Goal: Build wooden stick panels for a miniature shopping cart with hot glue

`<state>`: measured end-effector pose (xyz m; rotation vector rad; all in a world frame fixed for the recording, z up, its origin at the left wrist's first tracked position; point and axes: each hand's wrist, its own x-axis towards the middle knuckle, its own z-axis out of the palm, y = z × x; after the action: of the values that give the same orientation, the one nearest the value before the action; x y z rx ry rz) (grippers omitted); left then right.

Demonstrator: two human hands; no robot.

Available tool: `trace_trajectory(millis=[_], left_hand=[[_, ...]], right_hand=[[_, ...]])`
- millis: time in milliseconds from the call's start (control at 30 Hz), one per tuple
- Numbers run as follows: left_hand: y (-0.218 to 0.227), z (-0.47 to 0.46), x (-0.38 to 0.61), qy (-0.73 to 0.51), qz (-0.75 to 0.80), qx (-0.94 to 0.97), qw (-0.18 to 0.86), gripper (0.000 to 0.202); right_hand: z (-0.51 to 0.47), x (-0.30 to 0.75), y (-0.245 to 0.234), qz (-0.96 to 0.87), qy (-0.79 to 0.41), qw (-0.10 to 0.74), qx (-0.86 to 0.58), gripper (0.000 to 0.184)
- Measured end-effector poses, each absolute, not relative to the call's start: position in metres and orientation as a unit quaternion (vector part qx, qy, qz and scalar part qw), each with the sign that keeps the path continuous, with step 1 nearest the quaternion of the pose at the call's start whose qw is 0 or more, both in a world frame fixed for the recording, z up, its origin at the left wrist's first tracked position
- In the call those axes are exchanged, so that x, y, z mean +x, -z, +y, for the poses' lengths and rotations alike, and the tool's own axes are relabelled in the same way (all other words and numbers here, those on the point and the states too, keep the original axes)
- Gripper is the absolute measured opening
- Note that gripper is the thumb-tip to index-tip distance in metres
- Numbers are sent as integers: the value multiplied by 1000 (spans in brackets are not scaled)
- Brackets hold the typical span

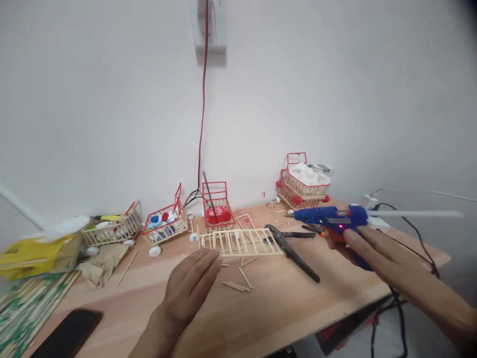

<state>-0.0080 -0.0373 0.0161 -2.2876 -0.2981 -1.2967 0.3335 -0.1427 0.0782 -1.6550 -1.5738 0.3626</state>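
Observation:
My left hand [192, 286] is closed on the near left end of a ladder-like stick frame [246, 242], made of thin pale wooden sticks; the fingertips are partly hidden from me. My right hand [372, 248] is wrapped round a blue hot glue gun [331, 218], its nozzle pointing left and a red light glowing on its side. A long white glue stick [417, 214] juts from the gun's back. Below the frame lie several short loose sticks [238, 286]. Black-handled pliers [294, 253] rest between the frame and the gun.
Small stick carts [166, 226] with red trim line the wall, some filled with caps or white material. Front left are a phone [69, 334], bundled sticks [35, 303] and a yellow packet [37, 253]. Cables [413, 233] run along the right edge; a red-black wire [203, 99] hangs centrally.

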Motion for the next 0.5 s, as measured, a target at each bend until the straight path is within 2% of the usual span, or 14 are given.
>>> trace_trajectory(millis=[100, 167, 267, 333, 400, 433, 500], left_hand=[[-14, -35, -6, 474, -109, -840, 241, 27], [-11, -31, -7, 468, -116, -841, 245, 30], [-9, -24, -9, 451, -129, -847, 251, 33], [-8, -20, -10, 443, -132, -852, 245, 36], [-7, -18, -10, 437, -133, -859, 233, 39], [-7, -18, -10, 435, -134, -861, 225, 41], [-7, -19, -8, 445, -143, -859, 209, 45]], right_hand=[[-139, 350, -60, -608, -94, 408, -674, 36], [-130, 359, -47, -575, -117, 439, -680, 41], [-110, 362, -29, -500, -226, 511, -662, 50], [-95, 358, -20, -477, -322, 551, -605, 47], [-83, 353, -14, -468, -366, 573, -565, 46], [-79, 352, -11, -471, -355, 570, -572, 45], [-76, 354, -6, -494, -262, 546, -624, 42]])
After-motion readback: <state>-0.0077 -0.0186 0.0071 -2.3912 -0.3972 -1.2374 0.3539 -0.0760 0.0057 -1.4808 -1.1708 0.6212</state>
